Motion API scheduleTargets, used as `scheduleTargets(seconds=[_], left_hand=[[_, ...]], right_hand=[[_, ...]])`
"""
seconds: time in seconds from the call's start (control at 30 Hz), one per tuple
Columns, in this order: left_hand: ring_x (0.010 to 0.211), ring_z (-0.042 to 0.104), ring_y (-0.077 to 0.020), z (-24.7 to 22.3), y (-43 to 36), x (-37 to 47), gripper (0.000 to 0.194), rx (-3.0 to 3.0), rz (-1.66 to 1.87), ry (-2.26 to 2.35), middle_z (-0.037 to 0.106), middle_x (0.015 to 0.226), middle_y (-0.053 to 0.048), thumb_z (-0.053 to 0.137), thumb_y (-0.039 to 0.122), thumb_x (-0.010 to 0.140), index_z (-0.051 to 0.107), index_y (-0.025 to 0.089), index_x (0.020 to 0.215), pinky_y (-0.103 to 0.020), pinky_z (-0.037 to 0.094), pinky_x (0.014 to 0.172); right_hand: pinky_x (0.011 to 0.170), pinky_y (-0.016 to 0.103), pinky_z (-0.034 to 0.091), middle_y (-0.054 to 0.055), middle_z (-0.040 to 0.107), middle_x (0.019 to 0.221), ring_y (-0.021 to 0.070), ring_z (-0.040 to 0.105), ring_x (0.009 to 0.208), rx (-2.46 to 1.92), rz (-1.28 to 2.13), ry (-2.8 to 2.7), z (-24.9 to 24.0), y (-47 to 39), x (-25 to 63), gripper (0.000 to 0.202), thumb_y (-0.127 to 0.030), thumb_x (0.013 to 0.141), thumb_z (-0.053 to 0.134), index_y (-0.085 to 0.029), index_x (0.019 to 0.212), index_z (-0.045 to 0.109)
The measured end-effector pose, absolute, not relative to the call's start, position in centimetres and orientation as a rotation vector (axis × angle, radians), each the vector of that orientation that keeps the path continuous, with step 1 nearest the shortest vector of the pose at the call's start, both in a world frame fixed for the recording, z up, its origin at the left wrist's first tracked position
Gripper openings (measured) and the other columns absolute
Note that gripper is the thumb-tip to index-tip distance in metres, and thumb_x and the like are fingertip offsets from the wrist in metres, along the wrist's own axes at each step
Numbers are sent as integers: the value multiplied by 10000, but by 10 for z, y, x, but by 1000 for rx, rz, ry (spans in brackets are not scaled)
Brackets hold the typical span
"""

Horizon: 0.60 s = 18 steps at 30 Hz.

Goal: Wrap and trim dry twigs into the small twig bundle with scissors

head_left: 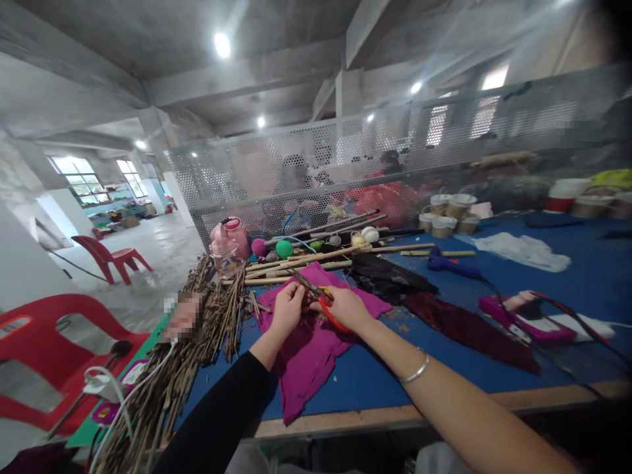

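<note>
My right hand (348, 309) is closed around scissors (332, 317) with red handles; their dark blades point up and left. My left hand (288, 305) is pinched close beside the blades, its fingertips pressed together. What it holds is too small and hidden to make out. Beneath both hands a magenta cloth (309, 365) lies spread on the blue table (360, 388), with small brown bits on it. Just left of the cloth a large pile of thin brown twigs (197, 336) covers the table's end.
Behind the cloth lie pale sticks (296, 264), yarn balls (285, 249) and a pink jug (230, 240). To the right are dark cloths (469, 326), a blue glue gun (451, 263), a purple power strip (526, 319) and cups (443, 226). A perforated metal screen (237, 178) stands behind.
</note>
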<state>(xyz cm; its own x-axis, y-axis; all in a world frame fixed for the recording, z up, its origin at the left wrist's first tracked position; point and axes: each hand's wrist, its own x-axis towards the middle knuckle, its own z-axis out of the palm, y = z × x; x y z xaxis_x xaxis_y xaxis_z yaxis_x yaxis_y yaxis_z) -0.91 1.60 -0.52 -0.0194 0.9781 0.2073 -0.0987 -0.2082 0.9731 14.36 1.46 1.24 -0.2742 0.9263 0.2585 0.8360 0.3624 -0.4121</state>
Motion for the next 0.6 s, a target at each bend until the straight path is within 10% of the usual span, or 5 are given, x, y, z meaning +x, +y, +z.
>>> scheduleTargets(seconds=[0.6], left_hand=[[541,523,-90,-6,1,-12,261,1087,1454,1099,567,646,-9,567,402,717,563,143,749,-176,415,461]], right_hand=[[538,228,337,32,661,783,192,611,711,-1441,453,-2337,13,26,147,358,-513,722,529,-235,946,551]])
